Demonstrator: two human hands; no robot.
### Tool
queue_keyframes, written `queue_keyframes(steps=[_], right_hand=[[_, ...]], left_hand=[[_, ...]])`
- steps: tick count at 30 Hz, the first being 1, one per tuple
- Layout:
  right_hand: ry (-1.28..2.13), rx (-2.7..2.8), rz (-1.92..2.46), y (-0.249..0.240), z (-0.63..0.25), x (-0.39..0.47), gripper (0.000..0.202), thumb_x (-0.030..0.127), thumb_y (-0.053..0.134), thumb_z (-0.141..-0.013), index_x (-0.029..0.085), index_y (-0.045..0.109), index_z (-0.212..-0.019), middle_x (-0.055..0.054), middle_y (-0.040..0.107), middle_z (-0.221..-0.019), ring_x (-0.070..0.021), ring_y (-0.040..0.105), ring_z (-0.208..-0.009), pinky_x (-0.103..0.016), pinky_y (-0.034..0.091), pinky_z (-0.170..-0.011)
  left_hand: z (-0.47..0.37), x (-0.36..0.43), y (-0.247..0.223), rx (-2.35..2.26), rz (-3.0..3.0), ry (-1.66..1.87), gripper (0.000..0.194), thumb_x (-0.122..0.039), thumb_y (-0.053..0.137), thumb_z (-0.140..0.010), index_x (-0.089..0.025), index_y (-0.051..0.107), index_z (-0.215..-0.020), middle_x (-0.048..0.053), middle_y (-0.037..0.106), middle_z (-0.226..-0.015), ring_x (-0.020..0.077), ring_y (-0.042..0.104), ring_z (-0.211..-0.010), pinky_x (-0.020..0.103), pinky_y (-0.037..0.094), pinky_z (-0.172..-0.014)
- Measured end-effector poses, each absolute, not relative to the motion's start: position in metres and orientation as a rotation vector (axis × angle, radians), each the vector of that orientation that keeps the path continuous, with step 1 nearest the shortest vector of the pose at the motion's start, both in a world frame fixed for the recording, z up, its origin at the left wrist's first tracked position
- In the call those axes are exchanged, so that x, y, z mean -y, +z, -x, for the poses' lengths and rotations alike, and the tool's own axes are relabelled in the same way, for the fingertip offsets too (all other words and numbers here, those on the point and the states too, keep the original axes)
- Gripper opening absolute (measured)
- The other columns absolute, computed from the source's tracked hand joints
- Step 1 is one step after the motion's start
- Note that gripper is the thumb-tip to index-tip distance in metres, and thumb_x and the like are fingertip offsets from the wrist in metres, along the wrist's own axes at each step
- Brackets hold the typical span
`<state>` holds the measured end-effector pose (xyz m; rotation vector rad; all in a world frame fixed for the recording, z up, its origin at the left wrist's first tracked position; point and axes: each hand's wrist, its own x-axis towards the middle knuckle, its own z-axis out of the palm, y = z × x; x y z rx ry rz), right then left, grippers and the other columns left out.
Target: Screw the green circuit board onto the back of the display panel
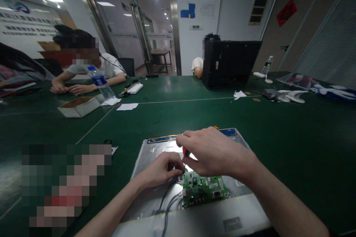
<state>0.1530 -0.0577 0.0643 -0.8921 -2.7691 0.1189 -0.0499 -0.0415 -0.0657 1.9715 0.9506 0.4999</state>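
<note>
A green circuit board point(202, 189) lies on the back of a silver metal display panel point(145, 160). My right hand point(215, 152) is closed around a small screwdriver point(185, 152) with a red-orange handle. Its thin shaft points down at the board's upper left corner. At that same corner my left hand point(162, 168) has its thumb and fingers drawn together; what they pinch, if anything, is hidden. Grey and black cables point(166, 211) run from the board's left side toward me. A blue strip board point(162, 139) spans the panel's far edge, partly behind my right hand.
On the green table point(167, 113) stand a white open box point(79, 108), a tilted water bottle point(100, 83) and paper scraps point(127, 106). A black monitor-like case point(232, 63) is farther back. Gloves point(292, 96) lie at right. Other people sit across the table.
</note>
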Motion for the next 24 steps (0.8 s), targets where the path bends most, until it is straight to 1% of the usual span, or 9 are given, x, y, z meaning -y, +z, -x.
queue_keyframes(steps=[5,8,11,17,20,24], right_hand=[[0.091,2.815,0.884,0.0666,-0.1542,0.0589,0.014,0.019,0.052,-0.078,0.015,0.054,-0.091,-0.005,0.063,-0.088,-0.015,0.05,-0.062,-0.029,0.024,-0.047],[0.09,2.813,0.887,0.0664,-0.1525,0.0586,0.014,0.019,0.052,-0.079,0.015,0.053,-0.092,-0.005,0.064,-0.088,-0.0145,0.05,-0.062,-0.028,0.024,-0.048],[0.072,2.782,0.898,0.0645,-0.1508,0.0572,0.012,0.022,0.053,-0.083,0.017,0.054,-0.093,-0.003,0.065,-0.085,-0.0138,0.051,-0.062,-0.028,0.021,-0.048],[0.057,2.76,0.9,0.0626,-0.15,0.0555,0.011,0.029,0.052,-0.088,0.018,0.056,-0.086,-0.001,0.065,-0.077,-0.0126,0.051,-0.059,-0.028,0.019,-0.047],[0.103,2.767,0.914,0.0632,-0.1511,0.0565,0.012,0.029,0.052,-0.087,0.018,0.056,-0.088,-0.002,0.066,-0.081,-0.0137,0.053,-0.062,-0.028,0.02,-0.048],[0.114,2.787,0.888,0.0645,-0.1532,0.0583,0.014,0.024,0.054,-0.08,0.016,0.055,-0.092,-0.005,0.064,-0.089,-0.0149,0.052,-0.064,-0.028,0.022,-0.047]], left_hand=[[0.0519,0.0402,-0.0684,-0.961,-1.976,0.457,0.008,-0.022,0.062,-0.077,-0.015,0.066,-0.075,0.0,0.062,-0.07,0.0151,0.053,-0.065,0.024,0.04,-0.06],[0.0515,0.0405,-0.0675,-0.955,-1.976,0.458,0.007,-0.021,0.062,-0.076,-0.015,0.065,-0.072,0.001,0.062,-0.07,0.015,0.052,-0.064,0.024,0.04,-0.059],[0.05,0.0416,-0.0646,-0.952,-1.963,0.476,0.007,-0.02,0.062,-0.076,-0.015,0.064,-0.072,0.001,0.063,-0.07,0.0149,0.053,-0.064,0.024,0.041,-0.059],[0.0476,0.0439,-0.0595,-0.951,-1.99,0.526,0.005,-0.015,0.059,-0.074,-0.016,0.064,-0.076,0.0,0.064,-0.072,0.0152,0.055,-0.065,0.025,0.042,-0.061],[0.0491,0.0428,-0.0637,-0.955,-1.994,0.524,0.004,-0.015,0.06,-0.075,-0.016,0.064,-0.076,0.0,0.064,-0.071,0.0154,0.054,-0.065,0.025,0.041,-0.061],[0.0507,0.0412,-0.0682,-0.934,-1.997,0.495,0.007,-0.014,0.059,-0.075,-0.015,0.065,-0.076,0.0,0.063,-0.072,0.0152,0.054,-0.066,0.025,0.041,-0.062]])
